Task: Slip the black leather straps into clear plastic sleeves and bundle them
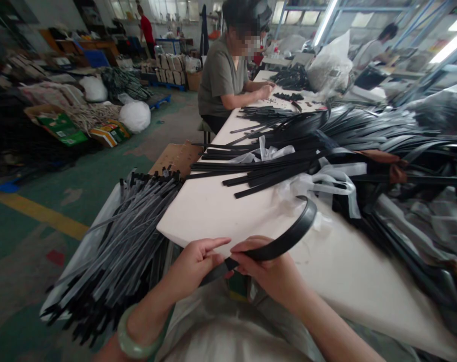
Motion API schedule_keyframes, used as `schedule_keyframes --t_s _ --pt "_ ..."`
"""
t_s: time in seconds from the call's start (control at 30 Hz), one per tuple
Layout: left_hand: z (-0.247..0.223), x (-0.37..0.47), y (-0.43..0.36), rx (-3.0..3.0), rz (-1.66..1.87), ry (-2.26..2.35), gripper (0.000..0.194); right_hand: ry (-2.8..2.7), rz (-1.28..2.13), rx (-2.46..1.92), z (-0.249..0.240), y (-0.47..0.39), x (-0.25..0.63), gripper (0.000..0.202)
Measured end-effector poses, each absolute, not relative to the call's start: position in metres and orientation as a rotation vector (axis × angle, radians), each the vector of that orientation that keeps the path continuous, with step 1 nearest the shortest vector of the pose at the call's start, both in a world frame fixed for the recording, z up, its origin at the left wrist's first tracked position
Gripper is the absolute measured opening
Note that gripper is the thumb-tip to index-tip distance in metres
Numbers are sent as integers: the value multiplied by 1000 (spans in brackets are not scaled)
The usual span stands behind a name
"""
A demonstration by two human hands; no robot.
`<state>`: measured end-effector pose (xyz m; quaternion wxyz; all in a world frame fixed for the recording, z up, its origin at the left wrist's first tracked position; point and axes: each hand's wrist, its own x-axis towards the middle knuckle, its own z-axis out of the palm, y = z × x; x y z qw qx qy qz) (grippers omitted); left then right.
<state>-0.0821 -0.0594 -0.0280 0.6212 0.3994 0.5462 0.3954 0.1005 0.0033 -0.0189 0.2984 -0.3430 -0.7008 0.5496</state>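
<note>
Pale green bangle (127,333): encircled the wrist.
Left hand (196,261): closed on the black strap (289,236), forefinger extended.
Right hand (265,261): pinched it.
White table (202,213): bore black strips (266,171).
Floor (115,173): was green; a co-worker (224,75) sat farther along.
Strap's long axis: crossed the table's near edge, lower left to upper right, far end curling leftward.

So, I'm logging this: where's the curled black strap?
In the head view's lower centre, the curled black strap is held in the left hand and right hand, at the white table.

The white table (213,211) carries black strips (268,183) and crumpled plastic (304,183).
</note>
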Motion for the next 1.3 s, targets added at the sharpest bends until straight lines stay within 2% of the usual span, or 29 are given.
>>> schedule_keyframes --t_s 0.1,0.3,0.43,0.5,0.6,0.7,0.8,0.9,0.97,1.1,1.3 --pt "-29 -82 -58 997 946 1257 59 -1814 1554 -861 -25 1 99 20" --pt "-26 -87 -59 874 884 1247 72 -1262 1507 -959 -9 29 120 36" --pt "-20 -79 -57 884 926 1231 74 -1699 1390 -845 -15 8 111 26" --pt "-19 -77 -56 910 952 1214 73 -1781 1460 -749 -21 -2 106 20" --pt "-17 -77 -58 899 892 1215 74 -1359 1649 -764 -22 4 111 24" --pt "-17 -79 -59 870 831 1227 77 -972 1611 -842 -17 20 122 26" --pt "-16 -76 -56 897 860 1235 74 -1123 1581 -887 -20 18 123 25" --pt "-15 -70 -52 948 877 1246 66 -1332 1708 -880 -31 2 116 29" --pt "-15 -67 -51 969 859 1236 62 -1290 1747 -928 -37 -3 116 35" --pt "-16 -64 -50 943 805 1243 63 -1061 1541 -1056 -41 2 128 34" --pt "-15 -58 -44 1057 855 1297 59 -1772 1411 -887 -44 -9 127 31"
